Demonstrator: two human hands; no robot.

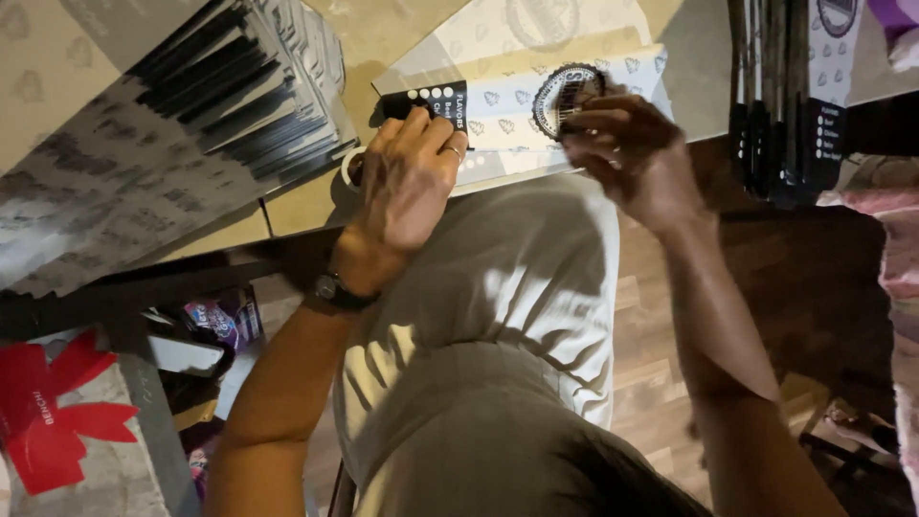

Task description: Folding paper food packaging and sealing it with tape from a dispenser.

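Dimly lit desk (297, 206): a flat printed carton blank (517, 105) lies at its near edge, pressed by the closed left hand (407, 177) and pinched, apparently, by the right hand (627, 144); judged light, thin, creasable, best held at its edges.

left: fanned stack of flat cartons (182, 124) crowds the table (297, 206) up to left hand (407, 177) | centre: flat printed carton (536, 101) fills the space under both hands | right: upright row of cartons (785, 96) just beside right hand (622, 144) | open: narrow bare strip at table's near edge
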